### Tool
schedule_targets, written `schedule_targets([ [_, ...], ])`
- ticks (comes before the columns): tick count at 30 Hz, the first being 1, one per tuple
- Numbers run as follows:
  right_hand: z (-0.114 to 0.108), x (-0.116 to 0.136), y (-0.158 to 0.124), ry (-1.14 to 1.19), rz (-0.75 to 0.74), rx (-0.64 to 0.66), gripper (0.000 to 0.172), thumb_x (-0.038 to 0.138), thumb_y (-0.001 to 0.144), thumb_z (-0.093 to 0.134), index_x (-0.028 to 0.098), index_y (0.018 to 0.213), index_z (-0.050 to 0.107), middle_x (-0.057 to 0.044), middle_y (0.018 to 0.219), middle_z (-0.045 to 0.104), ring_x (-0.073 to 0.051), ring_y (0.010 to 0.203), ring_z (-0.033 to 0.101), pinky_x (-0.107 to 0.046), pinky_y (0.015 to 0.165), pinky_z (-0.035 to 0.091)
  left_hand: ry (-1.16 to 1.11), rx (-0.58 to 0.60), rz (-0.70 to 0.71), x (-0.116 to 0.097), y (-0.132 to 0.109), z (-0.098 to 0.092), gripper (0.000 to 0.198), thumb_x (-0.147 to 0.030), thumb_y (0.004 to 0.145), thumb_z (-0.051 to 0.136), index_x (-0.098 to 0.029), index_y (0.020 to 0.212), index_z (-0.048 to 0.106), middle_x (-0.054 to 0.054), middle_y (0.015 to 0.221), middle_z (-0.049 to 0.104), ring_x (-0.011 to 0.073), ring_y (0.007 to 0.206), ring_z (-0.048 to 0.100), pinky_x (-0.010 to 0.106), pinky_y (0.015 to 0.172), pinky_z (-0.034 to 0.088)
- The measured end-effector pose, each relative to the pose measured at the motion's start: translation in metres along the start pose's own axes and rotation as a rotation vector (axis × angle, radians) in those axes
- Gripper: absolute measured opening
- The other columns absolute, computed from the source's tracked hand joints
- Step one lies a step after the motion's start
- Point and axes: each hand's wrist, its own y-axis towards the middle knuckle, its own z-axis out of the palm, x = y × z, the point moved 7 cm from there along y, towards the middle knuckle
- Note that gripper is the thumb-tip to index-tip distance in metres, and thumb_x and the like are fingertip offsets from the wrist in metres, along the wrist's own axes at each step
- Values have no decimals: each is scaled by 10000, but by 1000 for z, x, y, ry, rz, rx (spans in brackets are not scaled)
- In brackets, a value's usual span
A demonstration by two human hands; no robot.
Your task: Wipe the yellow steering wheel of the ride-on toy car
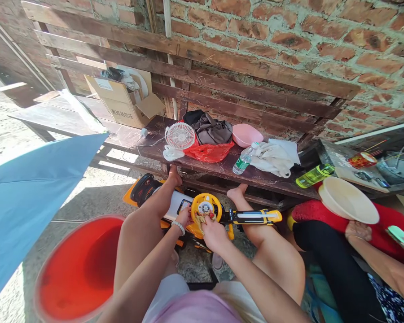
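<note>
A yellow ride-on toy digger stands between my legs, with a round yellow steering wheel (218, 202) on top. My left hand (184, 218), a beaded bracelet at its wrist, is closed by the wheel's left side. Just below the wheel's hub, my right hand (216, 234) has its fingers closed on a small crumpled yellowish-brown piece (200, 219), whose kind I cannot make out. A bit of red shows close to my left fingertips, too small to name. Beside the wheel a phone (183, 205) lies on the toy's white panel. The toy's digger arm (256, 217) points right.
The wooden bench (148, 150) ahead bears a white fan (180, 135), red bag (210, 152), pink basin (247, 134), water bottle (242, 162) and cardboard box (121, 105). A red bucket (70, 269) and blue umbrella (37, 193) are left. Another person holds a cream bowl (348, 202) at right.
</note>
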Motion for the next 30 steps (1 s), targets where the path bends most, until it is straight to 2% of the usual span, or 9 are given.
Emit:
schedule_targets([
  [3, -20, -15, -6, 60, 19, 26, 364, 230, 980, 513, 193, 1250, 754, -161, 1438, 616, -283, 1093, 722, -373, 930, 568, -54, -35, -70, 8, -1, -1, 312, -487, 1004, 495, -206, 949, 620, -8, 713, 681, 151, 612, 624, 259, 647, 491],
  [8, -67, -14, 23, 164, 108, -118, 512, 319, 1030, 457, 296, 1528, 576, -121, 1599, 495, -259, 1141, 703, -378, 991, 536, -288, 68, -128, 19, -3, -7, 357, -469, 1063, 380, -220, 1100, 633, 11, 750, 701, 180, 620, 663, 309, 699, 544],
  [10, -62, 4, 39, 189, 89, -124, 540, 324, 1033, 478, 294, 1569, 535, -133, 1647, 446, -260, 1153, 699, -379, 1000, 535, -352, 116, -124, 20, -6, -10, 419, -470, 1075, 330, -217, 1194, 642, 36, 788, 721, 208, 677, 705, 366, 785, 574],
  [13, -31, 30, 51, 151, 91, -98, 558, 260, 1019, 521, 239, 1577, 538, -190, 1692, 387, -293, 1184, 691, -389, 970, 564, -447, 187, -63, 17, -8, -9, 490, -462, 1071, 305, -220, 1380, 600, 95, 1009, 777, 262, 940, 771, 457, 965, 575],
  [17, 3, 36, 33, 94, 35, -155, 558, 225, 1001, 566, 224, 1559, 564, -192, 1669, 430, -299, 1193, 692, -378, 980, 582, -535, 227, -62, 17, -8, -4, 488, -444, 1052, 392, -197, 1448, 535, 128, 1208, 767, 278, 1102, 759, 462, 1009, 581],
  [20, 11, 18, 10, 39, -22, -147, 529, 235, 977, 606, 222, 1507, 612, -177, 1612, 502, -291, 1131, 715, -368, 965, 593, -488, 199, -91, 18, -7, -7, 401, -433, 1029, 486, -184, 1330, 573, 109, 1084, 788, 260, 938, 783, 398, 858, 620],
  [24, 4, -14, -9, -27, 12, -40, 438, 180, 993, 528, 192, 1399, 689, -187, 1476, 604, -290, 1073, 734, -360, 920, 601, -292, 148, -65, 16, -10, -5, 235, -373, 1041, 510, -183, 1122, 621, 54, 870, 767, 191, 763, 758, 282, 713, 574],
  [27, -12, -34, -8, -73, 104, 77, 423, 104, 973, 467, 138, 1281, 756, -225, 1443, 606, -315, 1076, 735, -384, 909, 605, -186, 36, 11, 12, -9, 3, 147, -338, 1001, 614, -197, 1040, 598, -7, 748, 692, 156, 688, 709, 263, 716, 544],
  [30, -43, -39, 7, -80, 119, 25, 449, 109, 979, 459, 150, 1331, 734, -233, 1521, 536, -330, 1116, 712, -421, 919, 603, -41, -119, 94, 13, -6, 9, 217, -331, 938, 721, -226, 1028, 554, -74, 663, 577, 133, 601, 625, 259, 682, 511],
])
